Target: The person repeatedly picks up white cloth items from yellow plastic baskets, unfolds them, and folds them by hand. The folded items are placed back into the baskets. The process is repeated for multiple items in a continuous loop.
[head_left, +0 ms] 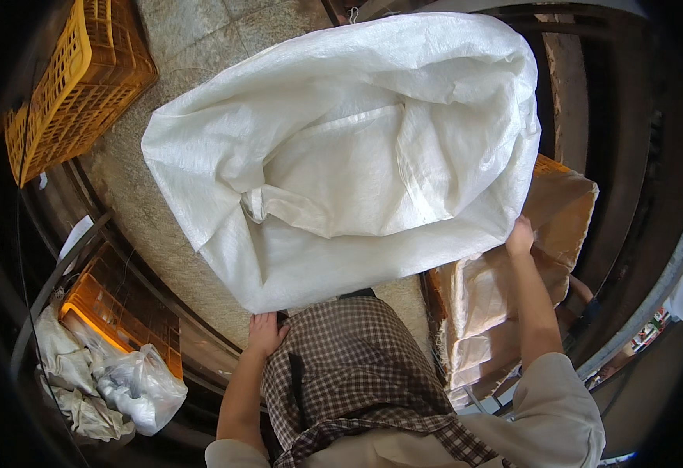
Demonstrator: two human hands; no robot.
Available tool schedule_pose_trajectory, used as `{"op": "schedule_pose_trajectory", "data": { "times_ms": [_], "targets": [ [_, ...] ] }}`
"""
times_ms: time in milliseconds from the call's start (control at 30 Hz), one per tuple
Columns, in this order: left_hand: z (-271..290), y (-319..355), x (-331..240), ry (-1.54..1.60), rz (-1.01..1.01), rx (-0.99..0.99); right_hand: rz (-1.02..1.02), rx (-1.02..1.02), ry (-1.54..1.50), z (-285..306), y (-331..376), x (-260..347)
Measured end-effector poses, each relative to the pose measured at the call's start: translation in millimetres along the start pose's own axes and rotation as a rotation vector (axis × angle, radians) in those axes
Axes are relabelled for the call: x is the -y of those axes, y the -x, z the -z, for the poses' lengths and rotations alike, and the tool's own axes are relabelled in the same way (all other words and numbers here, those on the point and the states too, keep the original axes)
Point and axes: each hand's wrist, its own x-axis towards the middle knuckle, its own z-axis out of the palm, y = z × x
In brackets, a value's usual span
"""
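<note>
A large white woven sack (pixel 341 179) is spread wide in front of me, its mouth facing up and its creased inside showing. My left hand (pixel 266 334) is at the near left corner of the sack's rim, fingers closed on the edge. At the near right side, my right hand (pixel 521 236) grips the rim too, with part of its fingers hidden by the fabric. Below the sack, a brown checked apron (pixel 349 359) covers my front.
A yellow slatted crate (pixel 84 86) stands at the far left. Nearer on the left lie an orange crate (pixel 95 316), a clear plastic bag (pixel 142 390) and crumpled cloth (pixel 72 374). At right, a tan-lined container (pixel 486 312) sits beside dark rails. Stone-like floor (pixel 201 39) shows behind the sack.
</note>
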Motion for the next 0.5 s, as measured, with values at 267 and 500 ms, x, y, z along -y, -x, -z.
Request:
{"op": "schedule_pose_trajectory", "data": {
  "times_ms": [267,500],
  "targets": [
    [9,16,41,-0.069,0.209,-0.28,0.121,0.18,-0.035,-33,-108,14],
    [61,-3,28,0.027,0.472,-0.752,0.054,0.041,-0.432,28,-134,73]
  ]
}}
